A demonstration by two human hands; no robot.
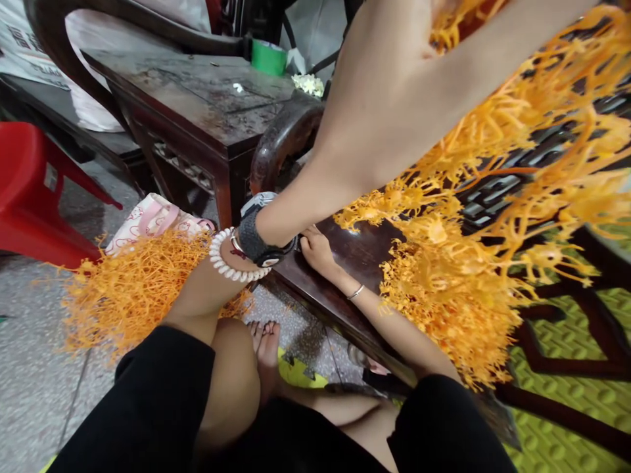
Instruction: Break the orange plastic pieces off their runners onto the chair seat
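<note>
Two hands are here. The left hand [374, 98] is big and close, at 1 o'clock. Orange strands [517, 131] show in the gap by its thumb and run to 2 o'clock. The tips of its fingers go out of the top, so I cannot tell if they are wide or holding some strands. That arm has one dark watch [269, 246] and one white curly band [220, 256].

The right hand [318, 253] is in the middle, by the edge of the dark wooden bench [362, 253]. Its fingers look bent, but the left wrist hides their tips, so I cannot tell what they hold. It wears one thin bracelet [355, 292].

I count two big orange heaps. One bench heap [448, 315] sits at 4 o'clock, on the bench, and meets the strands above it. One floor heap [142, 289] lies near 9 o'clock on the gray floor [29, 368]. Just behind it is one pink and white bag [148, 220], and past that is one red stool [22, 177].

Between 10 and 11 o'clock is one side table [197, 92]. One green tape roll [269, 57] is on it at 11 o'clock. One pale clump [308, 84] is at 12. One bare foot [267, 348] is at 7, and a yellow mat [576, 381] is at 4.
</note>
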